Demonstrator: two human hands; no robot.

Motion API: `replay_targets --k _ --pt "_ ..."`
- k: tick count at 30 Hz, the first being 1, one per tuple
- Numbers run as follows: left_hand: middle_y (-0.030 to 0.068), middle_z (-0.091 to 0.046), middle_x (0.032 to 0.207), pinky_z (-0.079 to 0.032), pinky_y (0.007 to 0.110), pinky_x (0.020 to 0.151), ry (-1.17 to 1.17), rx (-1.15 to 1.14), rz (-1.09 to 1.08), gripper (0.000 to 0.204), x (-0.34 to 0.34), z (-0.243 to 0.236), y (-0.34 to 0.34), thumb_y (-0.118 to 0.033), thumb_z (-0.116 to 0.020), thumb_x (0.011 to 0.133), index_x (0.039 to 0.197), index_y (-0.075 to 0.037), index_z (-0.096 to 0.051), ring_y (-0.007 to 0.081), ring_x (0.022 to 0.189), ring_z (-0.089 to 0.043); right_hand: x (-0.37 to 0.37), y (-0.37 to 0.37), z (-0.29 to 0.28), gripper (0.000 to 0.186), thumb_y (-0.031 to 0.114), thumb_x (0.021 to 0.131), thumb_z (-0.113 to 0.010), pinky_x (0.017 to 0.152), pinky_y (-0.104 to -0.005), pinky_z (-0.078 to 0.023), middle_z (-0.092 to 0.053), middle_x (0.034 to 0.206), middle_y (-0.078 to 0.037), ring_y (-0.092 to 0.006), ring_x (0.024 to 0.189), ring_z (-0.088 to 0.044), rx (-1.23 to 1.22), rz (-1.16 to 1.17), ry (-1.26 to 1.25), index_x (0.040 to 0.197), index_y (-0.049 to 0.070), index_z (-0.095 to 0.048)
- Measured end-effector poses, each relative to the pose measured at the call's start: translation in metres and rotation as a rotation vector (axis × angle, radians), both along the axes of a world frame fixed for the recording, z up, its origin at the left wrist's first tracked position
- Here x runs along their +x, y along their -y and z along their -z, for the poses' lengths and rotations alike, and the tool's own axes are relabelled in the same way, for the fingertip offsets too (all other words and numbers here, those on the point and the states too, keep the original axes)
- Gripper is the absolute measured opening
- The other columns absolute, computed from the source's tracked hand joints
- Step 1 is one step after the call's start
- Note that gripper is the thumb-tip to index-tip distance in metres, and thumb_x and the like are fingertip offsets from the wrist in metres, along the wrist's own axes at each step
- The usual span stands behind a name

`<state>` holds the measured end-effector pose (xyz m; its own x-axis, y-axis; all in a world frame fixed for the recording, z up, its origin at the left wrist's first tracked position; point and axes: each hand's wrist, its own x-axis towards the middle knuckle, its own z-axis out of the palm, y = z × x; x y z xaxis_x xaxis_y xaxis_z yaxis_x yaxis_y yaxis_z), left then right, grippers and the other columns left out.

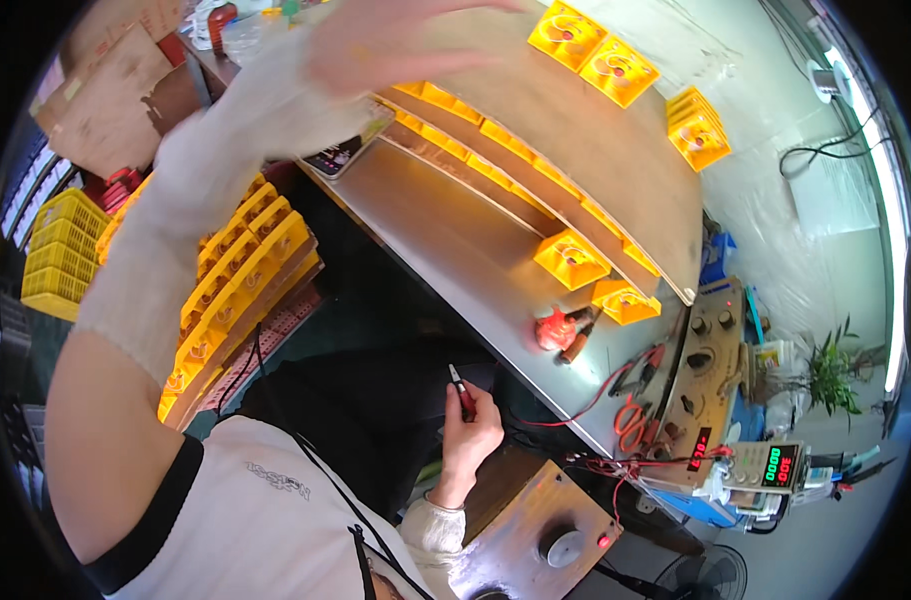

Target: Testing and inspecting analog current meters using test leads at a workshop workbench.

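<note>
My left hand (405,45) is raised at the top, over the left part of a large brown board (615,165). Motion blurs it, but the fingers look stretched apart, with nothing visible in them. Low in the middle, over my dark-clad lap, my right hand (471,437) is closed round a small red-handled tool (464,398) with a pale metal tip pointing up; its exact kind I cannot make out. Yellow square cups (619,70) with thin wires inside stand on the board. More cups (572,259) sit along its near edge, close to a red-wrapped object (555,328).
Stacked trays of yellow cups (240,280) stand left, before a yellow crate (63,250). A metal-topped bench (455,215) holds orange-handled scissors (630,425) and red leads. Right are a dialled instrument (703,370) and a lit display meter (770,466); a knobbed box (535,530) stands below.
</note>
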<state>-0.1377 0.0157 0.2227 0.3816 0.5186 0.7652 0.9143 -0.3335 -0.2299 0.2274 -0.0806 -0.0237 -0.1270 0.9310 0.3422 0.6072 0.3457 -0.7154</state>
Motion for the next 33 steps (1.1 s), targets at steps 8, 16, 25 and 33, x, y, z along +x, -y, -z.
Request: replay_targets --k 8,16,25,33 --pt "0.018 -0.061 0.11 -0.045 0.044 0.094 0.115 -0.331 -0.224 0.032 0.049 -0.04 -0.224 -0.035 -0.062 0.089 0.108 -0.01 -0.07 0.0343 0.11 -0.054 0.004 0.032 0.02 0.017 0.014 0.08 -0.078 0.058 -0.034 -0.05 -0.067 0.072 -0.011 -0.0243 0.062 -0.065 -0.185 0.051 -0.032 0.092 0.004 -0.07" --pt "0.0139 -0.062 0.093 -0.047 0.044 0.085 0.166 0.004 0.083 0.022 0.061 0.008 -0.189 -0.018 -0.07 0.078 0.098 -0.008 -0.071 0.0349 0.094 -0.059 0.02 0.042 0.028 0.02 0.014 0.08 -0.079 0.058 -0.0272 -0.05 -0.069 0.072 -0.011 -0.0144 0.061 -0.065 -0.19 0.109 0.029 0.093 0.002 -0.07" --pt "0.0295 -0.046 0.133 -0.037 0.039 0.106 0.288 -0.566 -0.04 0.108 0.058 0.002 -0.081 -0.037 -0.083 0.072 0.149 0.004 -0.019 0.0363 0.125 -0.047 0.022 0.021 0.016 0.017 0.011 0.082 -0.077 0.057 -0.0251 -0.048 -0.068 0.072 -0.009 -0.0125 0.061 -0.063 -0.12 0.081 0.056 0.094 0.0 -0.07" --pt "0.0087 -0.057 0.119 -0.044 0.038 0.094 0.511 -0.18 0.446 0.094 0.102 0.119 0.016 -0.013 -0.085 0.056 0.141 -0.014 -0.047 0.0282 0.11 -0.054 -0.003 0.019 -0.016 0.015 0.009 0.082 -0.076 0.05 -0.0207 -0.032 -0.061 0.068 0.001 -0.0035 0.056 -0.04 -0.196 0.313 -0.105 0.092 0.0 -0.069"
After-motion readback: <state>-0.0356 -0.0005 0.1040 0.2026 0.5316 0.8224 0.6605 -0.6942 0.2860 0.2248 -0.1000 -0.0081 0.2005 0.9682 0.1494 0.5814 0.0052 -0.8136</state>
